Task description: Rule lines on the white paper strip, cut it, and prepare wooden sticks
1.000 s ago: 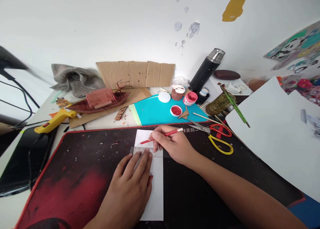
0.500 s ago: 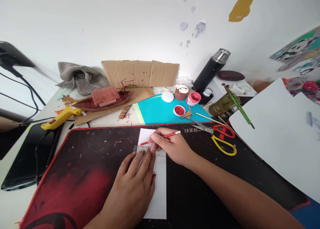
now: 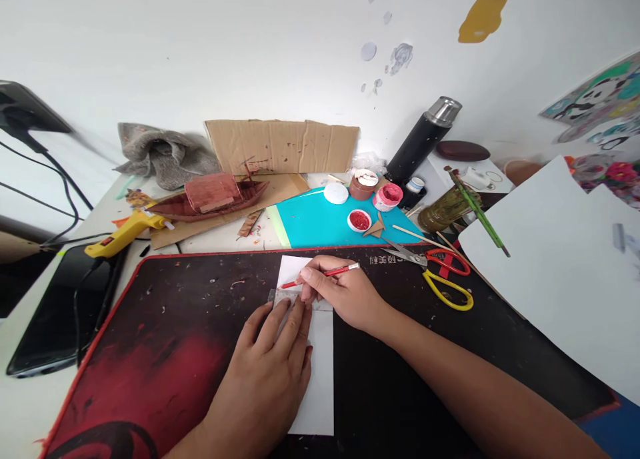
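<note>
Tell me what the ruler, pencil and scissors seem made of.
Ruler: likely smooth, clear plastic; white paper shows through.
Pencil: probably wood, judging by its slim shape, with red painted finish.
Scissors: grey, metallic-looking blades suggest steel; smooth red and yellow handles, perhaps plastic.

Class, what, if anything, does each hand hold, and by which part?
The right hand holds the red pencil, gripped towards its pointed end. The left hand grips nothing, only touching the clear ruler.

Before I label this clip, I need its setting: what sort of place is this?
Probably a craft desk, whether at home or in a studio I cannot tell: on it are a yellow glue gun, a red-brown model boat and an open jar of red paint.
</note>
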Demonstrator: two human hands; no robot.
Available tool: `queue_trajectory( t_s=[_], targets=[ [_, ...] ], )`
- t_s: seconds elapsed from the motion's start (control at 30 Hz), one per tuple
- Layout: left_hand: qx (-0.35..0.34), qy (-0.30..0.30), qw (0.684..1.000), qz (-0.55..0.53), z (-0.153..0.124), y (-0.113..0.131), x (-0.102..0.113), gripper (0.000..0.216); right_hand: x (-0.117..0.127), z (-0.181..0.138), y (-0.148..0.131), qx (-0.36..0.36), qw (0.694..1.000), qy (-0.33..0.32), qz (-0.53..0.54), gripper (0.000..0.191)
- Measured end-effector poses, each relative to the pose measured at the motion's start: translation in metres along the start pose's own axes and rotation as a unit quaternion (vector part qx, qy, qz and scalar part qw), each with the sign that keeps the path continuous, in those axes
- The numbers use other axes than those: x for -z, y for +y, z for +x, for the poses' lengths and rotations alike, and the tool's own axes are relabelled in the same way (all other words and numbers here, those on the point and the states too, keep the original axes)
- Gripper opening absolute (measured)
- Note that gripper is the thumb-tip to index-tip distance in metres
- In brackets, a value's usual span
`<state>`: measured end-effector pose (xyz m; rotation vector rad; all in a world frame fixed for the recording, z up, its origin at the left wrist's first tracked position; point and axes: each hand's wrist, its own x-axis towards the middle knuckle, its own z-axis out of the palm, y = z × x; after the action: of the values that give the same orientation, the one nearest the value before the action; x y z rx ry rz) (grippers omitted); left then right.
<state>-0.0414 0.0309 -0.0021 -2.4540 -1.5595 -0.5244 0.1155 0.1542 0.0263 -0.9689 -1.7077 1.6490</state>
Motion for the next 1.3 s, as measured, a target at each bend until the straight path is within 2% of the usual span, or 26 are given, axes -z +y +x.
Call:
queue_trajectory(
  t_s=[0.67, 1.3],
  targets=[
    [-0.001, -0.003, 1.0, -0.006, 0.0, -0.001, -0.001, 0.043, 0.001, -0.001, 0.0, 0.003, 1.0, 0.002, -0.03, 0.036],
    [0.003, -0.001, 1.0, -0.007, 0.003, 0.0, 0.004, 0.047, 0.013, -0.015, -0.005, -0.003, 0.998, 0.008, -0.062, 0.032]
  ],
)
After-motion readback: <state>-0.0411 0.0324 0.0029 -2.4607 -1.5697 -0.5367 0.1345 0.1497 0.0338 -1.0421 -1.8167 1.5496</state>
